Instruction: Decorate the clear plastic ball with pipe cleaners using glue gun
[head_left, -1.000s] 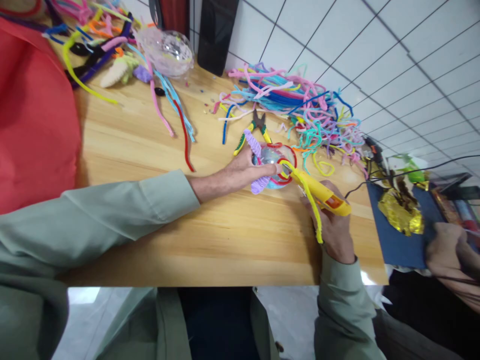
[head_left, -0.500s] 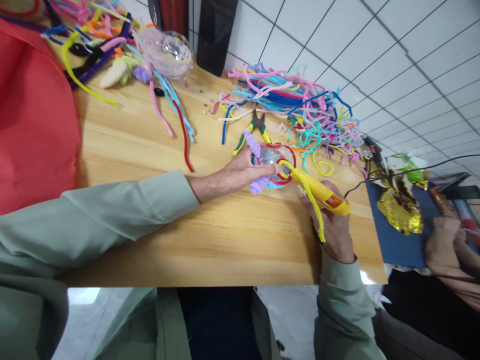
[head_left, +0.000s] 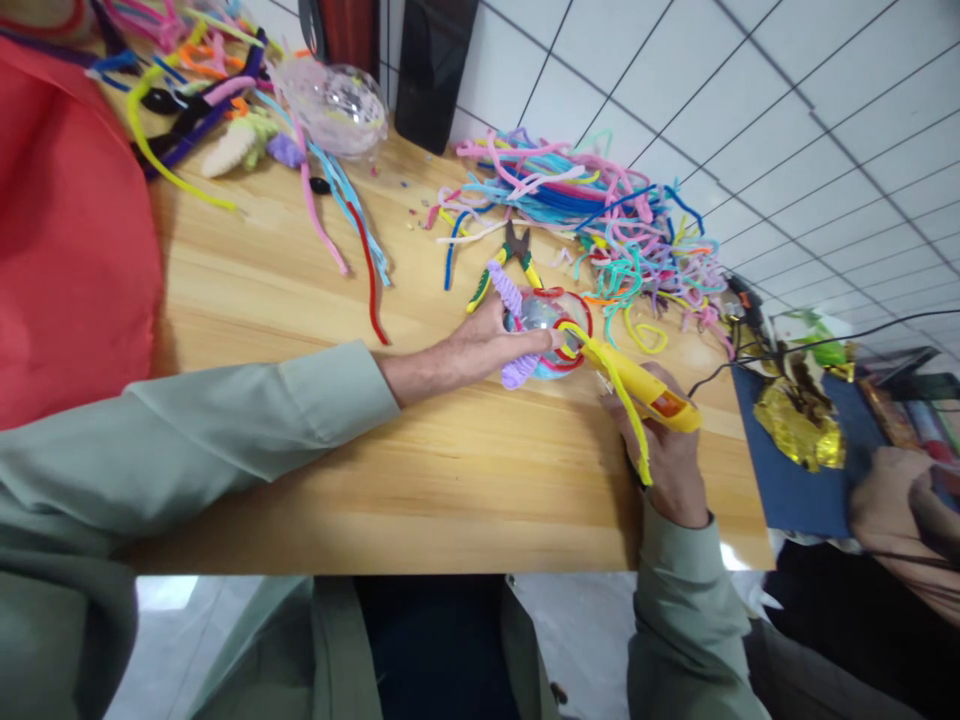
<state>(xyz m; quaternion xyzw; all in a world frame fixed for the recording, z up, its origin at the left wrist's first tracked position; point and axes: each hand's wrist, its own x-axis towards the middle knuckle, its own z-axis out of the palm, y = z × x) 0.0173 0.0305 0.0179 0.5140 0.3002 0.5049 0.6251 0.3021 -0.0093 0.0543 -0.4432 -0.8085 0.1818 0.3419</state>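
Note:
My left hand (head_left: 491,345) grips a clear plastic ball (head_left: 536,310) trimmed with red and purple pipe cleaners, its thumb lying across the front. A yellow pipe cleaner (head_left: 630,410) runs from a small ring on the ball and hangs down toward my right wrist. My right hand (head_left: 667,460) is wrapped round a yellow hot glue gun (head_left: 645,385), whose nozzle meets the ball by the red and yellow ring. Just behind the ball lie pliers (head_left: 516,245) with green and yellow handles, jaws pointing away.
A heap of coloured pipe cleaners (head_left: 570,190) lies along the tiled wall. Red cloth (head_left: 67,240) covers the left side. Beside a clear plastic shell (head_left: 334,110) are more pipe cleaners. At right, another person's hands (head_left: 889,500) are near gold foil (head_left: 802,425); a black cord (head_left: 847,332) crosses there.
Both my hands, the ball and the glue gun stay almost exactly where they were. The other person's hands at the right edge have shifted slightly.

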